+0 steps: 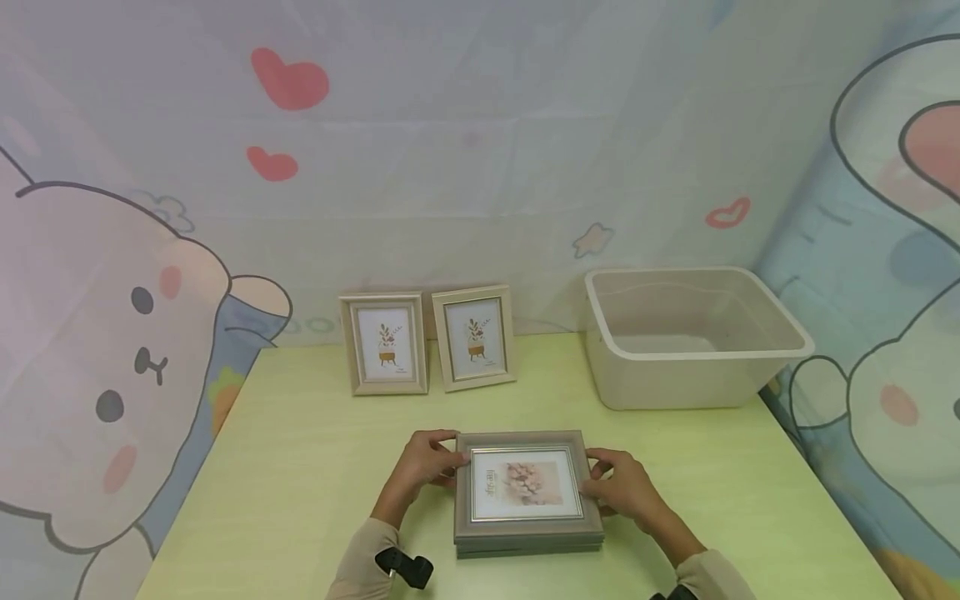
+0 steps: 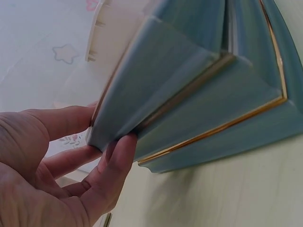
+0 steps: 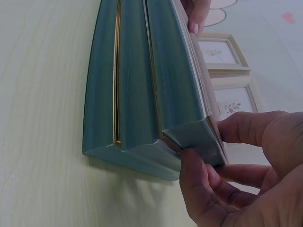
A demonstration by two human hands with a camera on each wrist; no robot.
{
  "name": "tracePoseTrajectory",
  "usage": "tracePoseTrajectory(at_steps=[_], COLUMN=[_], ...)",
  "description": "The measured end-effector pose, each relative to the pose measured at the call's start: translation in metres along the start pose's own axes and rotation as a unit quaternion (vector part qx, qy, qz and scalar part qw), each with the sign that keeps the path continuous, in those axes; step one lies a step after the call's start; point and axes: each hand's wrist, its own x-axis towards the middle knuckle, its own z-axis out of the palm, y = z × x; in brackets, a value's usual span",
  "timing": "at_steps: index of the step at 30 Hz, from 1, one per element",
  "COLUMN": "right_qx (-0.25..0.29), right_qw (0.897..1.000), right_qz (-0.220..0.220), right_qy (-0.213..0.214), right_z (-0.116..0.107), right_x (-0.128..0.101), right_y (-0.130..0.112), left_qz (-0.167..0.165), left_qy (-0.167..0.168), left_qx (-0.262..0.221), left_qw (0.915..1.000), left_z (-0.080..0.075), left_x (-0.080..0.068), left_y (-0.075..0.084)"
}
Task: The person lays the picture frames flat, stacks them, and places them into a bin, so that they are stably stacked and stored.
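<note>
A grey-brown picture frame point(image 1: 527, 487) with a flower picture lies on top of a small stack of frames near the table's front. My left hand point(image 1: 422, 468) pinches its left edge, thumb over the front. At the right edge, my right hand point(image 1: 628, 490) pinches the same frame in the same way. Blue-green sides of the lower frames point(image 2: 215, 127) with gold trim show in the left wrist view. In the right wrist view, the lower frames point(image 3: 102, 94) stay stacked, and the top one is held at its corner by fingers point(image 3: 194, 175).
Two cream picture frames, one on the left point(image 1: 386, 343) and one beside it point(image 1: 475, 337), stand upright against the backdrop. A beige plastic bin point(image 1: 682, 379) stands at the back right of the pale yellow-green table point(image 1: 300, 467). A cartoon-printed cloth point(image 1: 465, 192) hangs behind.
</note>
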Motion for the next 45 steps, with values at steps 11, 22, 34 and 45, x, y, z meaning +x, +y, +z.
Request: tracePoseTrajectory(at_steps=[11,22,34,45], right_qx=[-0.055,-0.074,-0.069,-0.085], right_qw=[0.998,0.992,0.985,0.981], right_qz=[-0.042,-0.103,-0.159,-0.176], right_qy=[-0.001,0.009,-0.019,-0.011], right_z=[-0.014,-0.019,-0.009,0.000], right_x=[0.006,0.027,0.071,0.124], right_y=[-0.004,-0.044,-0.099,-0.138], left_qz=[0.032,0.068,0.075,0.059], left_qy=[-0.015,0.072,0.061,0.041], left_qx=[0.006,0.033,0.041,-0.006], left_qw=[0.9993,0.9946,0.9945,0.9974], left_z=[-0.016,-0.027,-0.024,-0.021], left_x=[-0.001,0.019,0.044,0.065], left_y=[-0.004,-0.001,0.014,0.030])
